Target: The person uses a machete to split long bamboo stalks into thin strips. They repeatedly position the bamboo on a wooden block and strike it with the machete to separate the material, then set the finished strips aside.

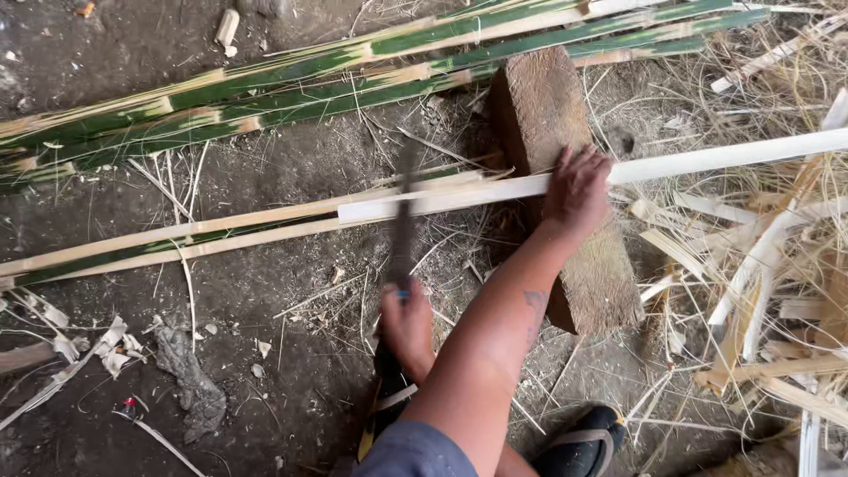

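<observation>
Strip: a long pale split bamboo strip (pixel 495 187) lies left to right across the brown wooden block (pixel 565 185) on the dirt floor.
Handling: it looks light, stiff along its length yet springy, with sharp edges; best gripped over the block.
Left hand (pixel 576 190): pressed flat, fingers curled over the strip.
Right hand (pixel 408 325): closed around the dark-bladed knife (pixel 404 231), blade touching the strip.
Far: green bamboo slats (pixel 371 75).
</observation>
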